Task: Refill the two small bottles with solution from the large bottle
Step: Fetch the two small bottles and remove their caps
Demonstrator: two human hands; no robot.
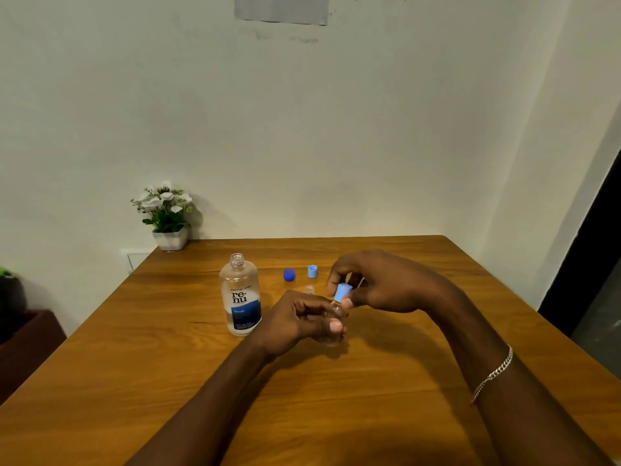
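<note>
The large clear bottle (240,295) with a blue "renu fresh" label stands uncapped on the wooden table (134,348). Just right of it, my left hand (295,322) grips a small clear bottle (336,311) above the table. My right hand (379,284) pinches the light blue cap (343,292) sitting on that bottle's neck. A second small clear bottle (309,290) stands uncapped behind my left hand, mostly hidden. On the table behind it lie a dark blue cap (289,274) and a light blue cap (312,271).
A white pot of white flowers (168,215) stands at the table's far left corner against the wall. A dark low piece of furniture (23,344) sits left of the table. The table's right edge runs near a dark doorway (594,247).
</note>
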